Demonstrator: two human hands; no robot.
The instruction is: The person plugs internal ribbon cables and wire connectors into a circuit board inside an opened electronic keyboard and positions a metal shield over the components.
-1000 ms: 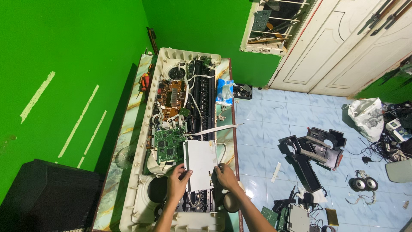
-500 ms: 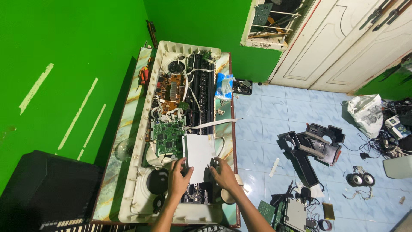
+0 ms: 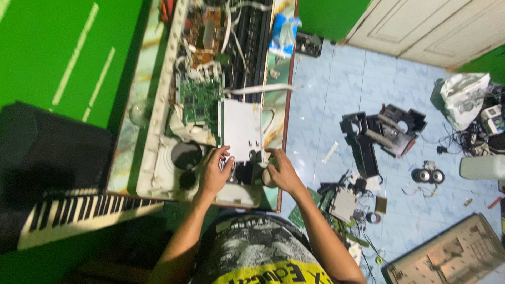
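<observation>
Head view: opened keyboard chassis [image 3: 158, 173] on table, casing off, green circuit board [image 3: 199, 99] exposed. White metal cover plate [image 3: 241, 129] at centre; left hand [image 3: 214, 171] at 7 o'clock and right hand [image 3: 280, 171] at 5 o'clock, fingers curled, gripping its near edge. Plate not yet clear.

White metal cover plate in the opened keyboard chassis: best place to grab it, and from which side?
Take the white metal plate by its near short edge, one hand at each corner, coming from the person's side. It lies flat over the chassis, with the green circuit board on its left and a ribbon cable across its far end. The left hand and right hand are at that edge.
</observation>
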